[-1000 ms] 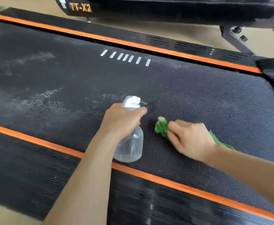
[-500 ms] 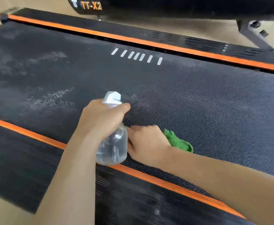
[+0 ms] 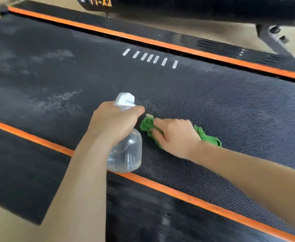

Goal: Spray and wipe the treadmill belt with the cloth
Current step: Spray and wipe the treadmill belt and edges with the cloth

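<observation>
Green cloth (image 3: pixel 147 124) bunched under gripping right hand (image 3: pixel 175 137); left hand (image 3: pixel 114 122) clutching spray bottle (image 3: pixel 125 151).

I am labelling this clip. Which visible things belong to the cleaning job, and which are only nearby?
Job: spray bottle in left hand; green cloth under right hand; treadmill belt.
Nearby: orange side strips; black frame leg; beige floor.

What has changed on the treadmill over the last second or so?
The right hand has kept rubbing the green cloth over the belt: it swept toward the near orange stripe, close by the spray bottle, then back out. Nothing was picked up or let go. The left hand still grips the bottle, and the pale dusty patches to the left remain unwiped.
</observation>
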